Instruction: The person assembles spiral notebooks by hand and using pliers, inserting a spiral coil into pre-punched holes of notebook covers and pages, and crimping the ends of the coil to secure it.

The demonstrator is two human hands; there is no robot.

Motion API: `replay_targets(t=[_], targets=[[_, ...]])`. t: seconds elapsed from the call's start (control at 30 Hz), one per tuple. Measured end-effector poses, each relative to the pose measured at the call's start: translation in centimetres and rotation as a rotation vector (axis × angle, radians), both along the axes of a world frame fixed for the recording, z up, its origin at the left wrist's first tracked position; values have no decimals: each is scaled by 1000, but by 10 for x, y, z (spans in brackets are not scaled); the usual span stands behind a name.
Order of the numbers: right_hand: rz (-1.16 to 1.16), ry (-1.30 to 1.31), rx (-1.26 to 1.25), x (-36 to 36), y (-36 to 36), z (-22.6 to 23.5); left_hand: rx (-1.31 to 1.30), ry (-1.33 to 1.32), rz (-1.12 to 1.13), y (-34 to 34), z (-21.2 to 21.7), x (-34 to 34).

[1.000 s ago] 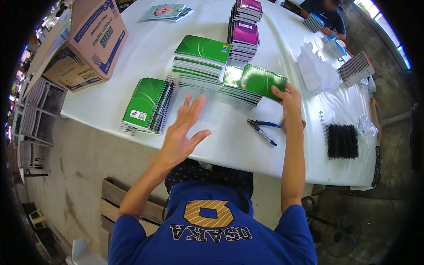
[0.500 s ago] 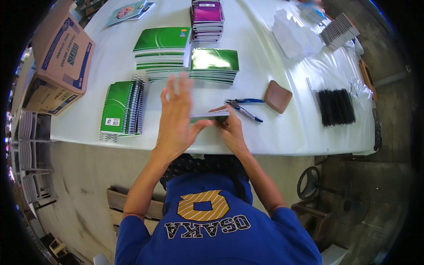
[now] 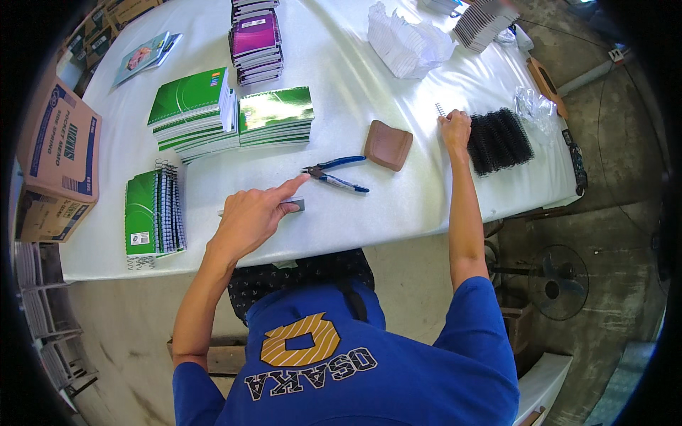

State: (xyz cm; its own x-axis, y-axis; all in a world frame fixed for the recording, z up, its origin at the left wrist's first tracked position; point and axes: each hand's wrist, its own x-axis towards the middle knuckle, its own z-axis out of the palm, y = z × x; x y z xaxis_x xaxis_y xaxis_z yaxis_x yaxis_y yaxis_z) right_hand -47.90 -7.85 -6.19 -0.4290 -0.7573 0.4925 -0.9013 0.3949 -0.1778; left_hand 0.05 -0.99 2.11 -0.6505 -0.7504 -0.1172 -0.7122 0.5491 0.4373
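My left hand (image 3: 250,219) is closed round a small unbound notebook (image 3: 297,205), held edge-on by the table's front side. Most of it is hidden under my palm and fingers. Out to the right, my right hand (image 3: 455,130) pinches a thin spiral binding wire (image 3: 440,109), whose end sticks out past the fingertips. Right beside that hand lies a bunch of black spiral wires (image 3: 499,141). Blue-handled cutting pliers (image 3: 334,176) rest just beyond my left fingertips, and a brown block (image 3: 388,145) sits to their right.
Green notebooks (image 3: 187,103) stand in stacks, with shiny-covered ones (image 3: 275,113) alongside. Coil-bound green notebooks (image 3: 153,213) lie at left, purple ones (image 3: 256,42) behind. A cardboard box (image 3: 60,156) stands far left. White plastic wrapping (image 3: 412,42) and a paper stack (image 3: 483,25) lie far right.
My right hand has let go of the notebook and moved right to a spiral wire beside the black bunch. My left hand has lowered onto the notebook. The view has shifted right.
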Motion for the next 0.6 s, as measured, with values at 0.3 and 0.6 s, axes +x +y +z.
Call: replay_targets(t=[0.3, 0.6], targets=[[789, -518, -94, 161, 43, 54, -156, 42, 76, -3, -18, 9], [1018, -916, 209, 257, 83, 58, -343, 55, 27, -4, -23, 5]])
